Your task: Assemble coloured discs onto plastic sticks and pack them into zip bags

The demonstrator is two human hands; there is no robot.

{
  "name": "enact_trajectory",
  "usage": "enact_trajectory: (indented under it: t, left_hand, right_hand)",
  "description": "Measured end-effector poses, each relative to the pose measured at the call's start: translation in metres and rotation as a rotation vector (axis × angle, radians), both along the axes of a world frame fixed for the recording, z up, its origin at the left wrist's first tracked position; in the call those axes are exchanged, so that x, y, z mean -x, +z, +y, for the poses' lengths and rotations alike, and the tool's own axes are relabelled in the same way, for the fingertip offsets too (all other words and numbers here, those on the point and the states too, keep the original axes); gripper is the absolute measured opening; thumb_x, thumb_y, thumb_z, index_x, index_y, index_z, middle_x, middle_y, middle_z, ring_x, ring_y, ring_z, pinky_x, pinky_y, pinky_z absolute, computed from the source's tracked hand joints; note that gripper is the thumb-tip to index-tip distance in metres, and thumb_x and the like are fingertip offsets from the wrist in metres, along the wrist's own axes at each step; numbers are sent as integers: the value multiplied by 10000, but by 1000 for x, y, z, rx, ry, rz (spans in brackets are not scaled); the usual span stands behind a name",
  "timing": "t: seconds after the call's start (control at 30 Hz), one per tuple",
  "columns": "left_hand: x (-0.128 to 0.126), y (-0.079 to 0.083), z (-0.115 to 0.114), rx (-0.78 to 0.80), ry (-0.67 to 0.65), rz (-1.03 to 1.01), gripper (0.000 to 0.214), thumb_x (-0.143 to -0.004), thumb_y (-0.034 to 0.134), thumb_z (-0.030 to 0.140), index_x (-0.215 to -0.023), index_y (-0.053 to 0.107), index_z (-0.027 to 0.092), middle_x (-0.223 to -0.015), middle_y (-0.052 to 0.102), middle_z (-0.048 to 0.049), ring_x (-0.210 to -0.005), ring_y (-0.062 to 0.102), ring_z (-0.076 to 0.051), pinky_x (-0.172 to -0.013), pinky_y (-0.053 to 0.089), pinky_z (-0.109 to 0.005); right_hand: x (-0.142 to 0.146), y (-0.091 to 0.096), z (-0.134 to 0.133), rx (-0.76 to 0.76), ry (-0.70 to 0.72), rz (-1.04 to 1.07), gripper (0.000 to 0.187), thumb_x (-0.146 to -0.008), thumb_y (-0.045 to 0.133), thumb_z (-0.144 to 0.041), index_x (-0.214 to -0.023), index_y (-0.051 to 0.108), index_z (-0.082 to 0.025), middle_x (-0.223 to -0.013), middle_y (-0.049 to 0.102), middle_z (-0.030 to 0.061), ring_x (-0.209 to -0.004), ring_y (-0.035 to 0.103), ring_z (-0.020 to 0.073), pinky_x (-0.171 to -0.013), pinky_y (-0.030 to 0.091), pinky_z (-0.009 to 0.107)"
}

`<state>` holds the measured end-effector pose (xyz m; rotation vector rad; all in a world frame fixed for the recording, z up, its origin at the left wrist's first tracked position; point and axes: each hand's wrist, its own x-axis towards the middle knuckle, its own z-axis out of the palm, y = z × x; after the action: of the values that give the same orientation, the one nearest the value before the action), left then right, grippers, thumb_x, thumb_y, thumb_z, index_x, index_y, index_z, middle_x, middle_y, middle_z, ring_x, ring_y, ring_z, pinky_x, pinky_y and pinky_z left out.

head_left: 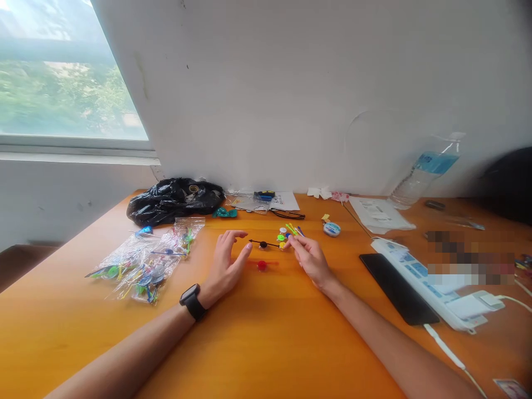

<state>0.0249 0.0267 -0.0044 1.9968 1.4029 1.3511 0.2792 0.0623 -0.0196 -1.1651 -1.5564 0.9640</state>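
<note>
My left hand (228, 265), with a black watch on its wrist, hovers over the wooden table with thumb and fingers spread and nothing between them. Just right of its thumb lies a black disc (263, 245) with a thin arrow-tipped rod across it. Nearer to me is a red disc (261, 266) with a faint, blurred red rod. My right hand (310, 259) has its fingers pinched together beside a small pile of discs; what they grip is mostly hidden. Around those fingertips are a white disc (283, 230), a green disc (281, 238), a yellow disc (283, 245) and coloured rods (294, 229).
Clear bags of coloured parts (152, 271) lie at left, before a black plastic bag (174, 199). Glasses (286, 214) and a round white case (331, 229) sit behind. On the right are a phone (397, 288), a power strip (419, 280) and a water bottle (428, 172).
</note>
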Motion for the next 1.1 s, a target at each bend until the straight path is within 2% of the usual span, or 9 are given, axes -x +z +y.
enact_trajectory:
  t: [0.1, 0.2, 0.27, 0.37, 0.57, 0.73, 0.9, 1.0, 1.1]
  left_hand:
    - [1, 0, -2, -28, -42, 66, 238, -1063, 576, 405, -1247, 600, 256, -1256, 657, -76, -1219, 581, -282, -1056, 498, -458]
    - [2, 2, -3, -76, -109, 151, 313, -1040, 627, 404, -1313, 584, 259, -1315, 645, -90, -1274, 569, -300, -1108, 487, -488]
    - [1, 3, -3, -107, -170, 206, 386, -1023, 656, 397, -1373, 564, 262, -1376, 630, -104, -1319, 557, -313, -1148, 473, -510]
    - [0, 0, -1, -129, -265, 292, 506, -1005, 677, 377, -1472, 513, 269, -1483, 590, -114, -1407, 515, -323, -1208, 444, -527]
    - [-1, -8, 1, -116, -332, 444, 658, -979, 698, 385, -1577, 438, 296, -1627, 487, -104, -1553, 370, -361, -1249, 411, -583]
    - [0, -4, -1, -96, -345, 431, 669, -995, 684, 466, -1594, 436, 299, -1629, 488, -113, -1554, 370, -373, -1248, 405, -599]
    - [0, -8, 2, -81, -399, 484, 721, -986, 697, 498, -1627, 415, 323, -1659, 450, -115, -1570, 338, -403, -1246, 381, -638]
    - [-1, -12, 3, -72, -428, 526, 689, -1022, 653, 457, -1647, 383, 349, -1667, 440, -99, -1586, 307, -397, -1250, 367, -636]
    - [-2, -10, 3, -55, -419, 541, 555, -1063, 585, 406, -1602, 458, 358, -1637, 475, -88, -1580, 317, -373, -1250, 370, -604]
  right_hand:
    - [-9, 2, 5, -95, -86, -90, 404, -986, 618, -566, -860, 706, -192, -611, 507, -16, -539, 433, 146, -534, 320, 288]
    - [-21, 3, 11, -282, -175, -326, 264, -987, 616, -435, -923, 721, -202, -732, 619, 22, -642, 534, 180, -611, 400, 302]
    - [-27, 2, 16, -377, -212, -452, 203, -987, 596, -359, -957, 729, -209, -821, 666, 48, -734, 592, 207, -677, 443, 316]
    - [-32, -1, 22, -436, -217, -510, 185, -989, 563, -298, -960, 724, -211, -923, 692, 79, -887, 639, 247, -776, 486, 342]
    - [-38, -8, 28, -452, -283, -645, 159, -976, 566, -249, -981, 715, -192, -976, 699, 93, -957, 606, 278, -863, 479, 387]
    - [-42, -10, 28, -345, -295, -831, 145, -953, 636, -260, -1027, 737, -185, -980, 685, 101, -968, 591, 296, -834, 463, 384]
    - [-42, -10, 28, -338, -285, -868, 138, -966, 638, -275, -944, 745, -192, -945, 675, 101, -943, 587, 289, -810, 456, 383]
    - [-42, -12, 30, -360, -277, -868, 227, -992, 595, -270, -1116, 762, -179, -981, 669, 111, -960, 579, 297, -852, 468, 403]
    - [-43, -15, 31, -362, -247, -877, 327, -1026, 514, -237, -1240, 754, -179, -1018, 660, 126, -966, 574, 300, -864, 476, 414]
